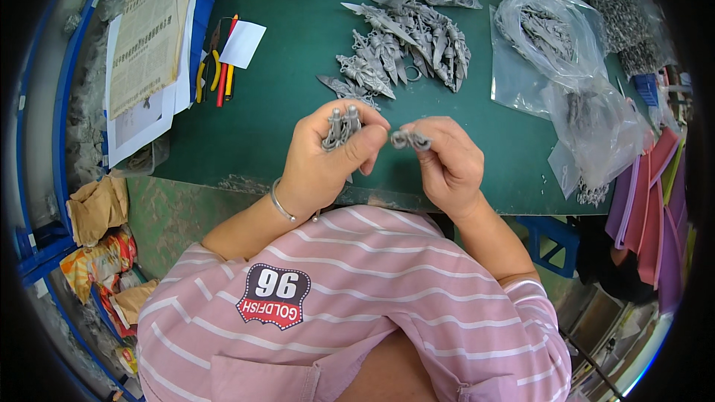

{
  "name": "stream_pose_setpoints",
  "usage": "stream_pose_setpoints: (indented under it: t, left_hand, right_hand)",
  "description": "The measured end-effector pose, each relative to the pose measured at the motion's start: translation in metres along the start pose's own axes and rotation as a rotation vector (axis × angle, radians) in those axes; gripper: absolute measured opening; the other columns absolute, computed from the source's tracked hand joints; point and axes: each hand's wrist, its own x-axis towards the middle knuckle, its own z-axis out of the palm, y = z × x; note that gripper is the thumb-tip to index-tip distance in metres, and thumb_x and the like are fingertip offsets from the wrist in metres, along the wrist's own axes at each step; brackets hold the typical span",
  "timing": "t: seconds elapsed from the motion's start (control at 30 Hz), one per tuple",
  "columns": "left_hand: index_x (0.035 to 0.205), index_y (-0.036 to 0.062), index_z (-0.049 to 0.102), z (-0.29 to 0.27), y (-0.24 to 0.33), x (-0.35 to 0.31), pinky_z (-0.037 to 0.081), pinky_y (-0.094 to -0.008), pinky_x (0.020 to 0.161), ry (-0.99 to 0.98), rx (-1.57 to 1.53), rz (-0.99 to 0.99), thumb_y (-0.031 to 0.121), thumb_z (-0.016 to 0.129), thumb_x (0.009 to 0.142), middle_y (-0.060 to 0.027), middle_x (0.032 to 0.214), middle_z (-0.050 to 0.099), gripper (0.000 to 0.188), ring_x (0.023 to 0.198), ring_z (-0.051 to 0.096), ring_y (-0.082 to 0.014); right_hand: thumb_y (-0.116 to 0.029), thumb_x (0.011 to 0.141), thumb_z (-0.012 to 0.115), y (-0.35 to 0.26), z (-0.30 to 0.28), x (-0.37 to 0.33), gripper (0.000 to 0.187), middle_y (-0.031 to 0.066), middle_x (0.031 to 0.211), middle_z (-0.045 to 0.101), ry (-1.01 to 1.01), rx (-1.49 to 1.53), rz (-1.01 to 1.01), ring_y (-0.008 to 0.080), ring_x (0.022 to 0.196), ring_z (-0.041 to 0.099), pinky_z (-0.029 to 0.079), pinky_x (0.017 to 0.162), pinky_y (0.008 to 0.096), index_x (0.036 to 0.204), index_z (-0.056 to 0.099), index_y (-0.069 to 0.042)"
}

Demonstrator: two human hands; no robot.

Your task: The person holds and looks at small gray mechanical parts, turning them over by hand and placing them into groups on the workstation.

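Observation:
My left hand (320, 152) is closed around a small bunch of grey metal pieces (342, 128) with knobbed, looped ends pointing up. Beside it, my right hand (456, 167) pinches another grey metal piece (411, 138), which has rounded, ring-like ends, between thumb and fingers. Both hands are close together over the near edge of the green table (261, 134). Just beyond them lies a heap of grey dagger-shaped metal pieces (383, 59), some with rings. My fingers hide the lower parts of what I hold.
Clear plastic bags (555, 22) of grey metal parts stand at the right and far side. Pliers (217, 67), red and yellow pens (226, 78) and a white paper slip (243, 45) lie left. A blue rack (56, 104) runs along the left; coloured strips (652, 208) hang right.

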Motion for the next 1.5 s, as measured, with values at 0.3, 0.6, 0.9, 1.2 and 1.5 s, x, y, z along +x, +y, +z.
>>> stream_pose_setpoints:
  t: [0.3, 0.6, 0.9, 1.2, 1.5]
  left_hand:
    - [0.092, -0.0022, 0.056, 0.001, 0.007, 0.007, 0.05, -0.0233, 0.054, 0.126, 0.082, -0.149, 0.013, 0.065, 0.082, -0.0091, 0.075, 0.061, 0.021, 0.064, 0.063, -0.0164]
    - [0.09, -0.0031, 0.055, -0.002, -0.001, 0.014, 0.053, -0.0264, 0.058, 0.22, 0.165, -0.086, -0.001, 0.06, 0.079, -0.0121, 0.079, 0.062, 0.012, 0.067, 0.065, -0.0192]
    - [0.1, -0.0034, 0.053, -0.006, -0.009, 0.012, 0.054, -0.0317, 0.072, 0.25, -0.133, -0.193, 0.016, 0.06, 0.087, -0.0168, 0.095, 0.061, 0.024, 0.086, 0.064, -0.0225]
    - [0.121, 0.002, 0.047, -0.041, -0.024, 0.009, 0.053, -0.0346, 0.078, 0.149, -0.444, -0.267, 0.024, 0.053, 0.092, -0.0087, 0.099, 0.061, 0.037, 0.088, 0.062, -0.018]
    - [0.11, 0.0021, 0.05, -0.043, -0.011, 0.013, 0.054, -0.0325, 0.072, 0.382, -0.223, -0.148, 0.0, 0.065, 0.079, -0.0085, 0.097, 0.059, 0.035, 0.086, 0.061, -0.0177]
  right_hand:
    - [0.002, 0.06, 0.065, 0.008, -0.01, 0.003, 0.039, 0.0053, 0.087, 0.058, -0.091, -0.462, -0.25, 0.0224, 0.076, 0.055, 0.039, 0.068, 0.036, 0.098, 0.062, -0.004]
    - [-0.002, 0.083, 0.059, 0.014, -0.01, 0.006, 0.021, 0.0066, 0.088, 0.058, 0.247, 0.04, 0.293, 0.016, 0.076, 0.054, 0.044, 0.061, 0.0231, 0.104, 0.059, -0.002]
    - [-0.003, 0.078, 0.066, 0.001, -0.012, 0.017, 0.009, 0.0059, 0.075, 0.062, 0.157, -0.03, 0.251, 0.0165, 0.065, 0.059, 0.047, 0.057, 0.0254, 0.086, 0.064, 0.0]
    - [-0.009, 0.073, 0.067, 0.012, 0.027, 0.036, 0.013, 0.0135, 0.088, 0.062, -0.09, -0.018, -0.373, 0.0277, 0.075, 0.06, 0.049, 0.062, 0.0351, 0.082, 0.061, -0.001]
    - [-0.021, 0.071, 0.074, 0.037, 0.021, 0.054, 0.027, 0.015, 0.071, 0.064, -0.435, -0.152, 0.73, 0.0249, 0.064, 0.062, 0.049, 0.061, 0.0337, 0.078, 0.063, 0.003]
